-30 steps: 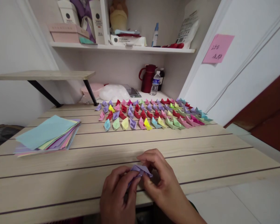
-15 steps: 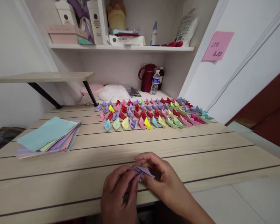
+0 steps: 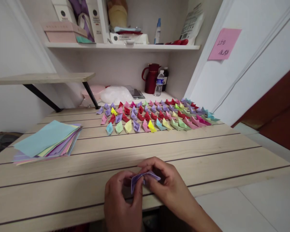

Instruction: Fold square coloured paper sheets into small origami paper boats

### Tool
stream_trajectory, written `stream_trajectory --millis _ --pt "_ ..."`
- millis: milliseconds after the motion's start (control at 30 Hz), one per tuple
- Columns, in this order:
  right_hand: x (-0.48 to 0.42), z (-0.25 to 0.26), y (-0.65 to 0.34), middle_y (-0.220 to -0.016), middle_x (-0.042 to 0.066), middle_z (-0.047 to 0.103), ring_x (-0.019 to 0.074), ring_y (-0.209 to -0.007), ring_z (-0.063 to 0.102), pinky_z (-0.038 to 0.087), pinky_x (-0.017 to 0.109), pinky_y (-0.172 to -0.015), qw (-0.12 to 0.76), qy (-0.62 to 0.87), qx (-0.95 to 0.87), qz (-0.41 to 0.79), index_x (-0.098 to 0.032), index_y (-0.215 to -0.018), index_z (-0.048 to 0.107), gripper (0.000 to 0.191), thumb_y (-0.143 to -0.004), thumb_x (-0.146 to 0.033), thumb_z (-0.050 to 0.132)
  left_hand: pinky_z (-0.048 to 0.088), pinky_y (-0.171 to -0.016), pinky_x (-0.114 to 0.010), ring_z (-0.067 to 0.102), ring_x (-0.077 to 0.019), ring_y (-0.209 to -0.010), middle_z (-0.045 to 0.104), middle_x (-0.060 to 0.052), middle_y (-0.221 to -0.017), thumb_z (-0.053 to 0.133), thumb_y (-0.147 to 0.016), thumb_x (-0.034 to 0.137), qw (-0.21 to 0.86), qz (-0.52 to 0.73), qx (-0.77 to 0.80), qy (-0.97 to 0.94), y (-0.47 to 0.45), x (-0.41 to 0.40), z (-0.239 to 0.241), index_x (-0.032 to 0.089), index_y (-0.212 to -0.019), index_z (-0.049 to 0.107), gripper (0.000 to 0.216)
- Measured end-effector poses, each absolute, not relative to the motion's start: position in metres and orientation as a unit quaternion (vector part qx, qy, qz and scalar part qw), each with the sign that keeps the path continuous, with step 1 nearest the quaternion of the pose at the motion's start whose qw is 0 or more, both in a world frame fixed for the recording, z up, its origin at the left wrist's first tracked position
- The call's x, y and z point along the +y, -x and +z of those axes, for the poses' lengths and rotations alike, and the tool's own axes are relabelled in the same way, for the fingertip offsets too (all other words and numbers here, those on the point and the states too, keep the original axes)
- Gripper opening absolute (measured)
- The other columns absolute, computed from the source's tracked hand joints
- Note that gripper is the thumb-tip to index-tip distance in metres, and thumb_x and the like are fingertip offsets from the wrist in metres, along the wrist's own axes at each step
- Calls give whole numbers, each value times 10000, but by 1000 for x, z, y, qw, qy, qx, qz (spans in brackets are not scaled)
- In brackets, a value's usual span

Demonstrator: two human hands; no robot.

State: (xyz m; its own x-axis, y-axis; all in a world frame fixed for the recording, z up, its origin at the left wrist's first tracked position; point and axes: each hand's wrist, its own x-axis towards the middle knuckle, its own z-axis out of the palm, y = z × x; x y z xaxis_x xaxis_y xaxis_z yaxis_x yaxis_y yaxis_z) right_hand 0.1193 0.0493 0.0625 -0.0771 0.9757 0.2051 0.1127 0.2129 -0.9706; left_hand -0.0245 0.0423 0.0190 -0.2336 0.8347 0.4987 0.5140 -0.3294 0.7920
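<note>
Between my two hands is a small folded piece of purple paper (image 3: 135,182), held just above the table's near edge. My left hand (image 3: 122,198) pinches its left side, the thumb on the near face. My right hand (image 3: 168,183) grips the right part with the thumb in front and the fingers curled behind. The paper's two ends spread out to the left and right, and its middle is partly covered by my thumbs. Beyond my hands, rows of small folded paper boats (image 3: 151,126) in many colours stand on the table.
A fanned stack of coloured paper sheets (image 3: 45,138) lies at the left. The slatted wooden table (image 3: 91,161) ends close in front of me. Behind the boats stand a dark red jug (image 3: 151,79) and a water bottle (image 3: 159,83). A small raised shelf (image 3: 43,78) stands at the back left.
The purple paper has been turned and opened between my fingers, so its left end now shows below my left fingers. My left thumb and fingers have shifted. The view has moved slightly.
</note>
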Motion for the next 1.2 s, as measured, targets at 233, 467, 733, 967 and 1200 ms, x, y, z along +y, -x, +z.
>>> stream_trajectory --millis 233,467,733,967,1200 --pt "50 63 -125 -950 24 698 188 -899 641 495 294 -805 511 419 -566 492 -248 -1102 681 214 -896 -305 681 513 -784 -324 681 -212 -836 751 -6 -827 706 -768 420 279 493 591 -574 30 50 40 267 -861 721 180" --pt "45 53 -138 -1537 62 361 281 -1318 486 404 449 -1103 544 335 -603 478 -373 -1353 499 429 -947 -424 631 398 -582 -212 546 -99 -545 626 48 -568 716 -685 368 529 454 546 -465 39 66 85 186 -695 669 188" --pt "42 52 -128 -1516 28 306 221 -1364 433 393 372 -1122 476 382 -753 246 -333 -1130 603 352 -908 -64 551 361 -551 -220 515 -101 -526 596 43 -532 700 -673 353 558 418 518 -495 44 69 77 175 -670 653 184" --pt "42 48 -122 -1105 29 635 163 -1086 613 471 240 -910 480 377 -769 189 -255 -1001 624 209 -913 -65 619 395 -594 -242 525 -117 -584 610 37 -615 703 -718 377 576 389 503 -513 49 65 74 178 -742 668 204" --pt "41 60 -122 -864 -30 719 134 -853 677 478 205 -769 496 404 -702 313 -250 -859 647 107 -916 -172 692 445 -806 -256 614 -165 -837 694 12 -812 584 -883 533 578 392 445 -561 60 56 77 219 -890 718 342"
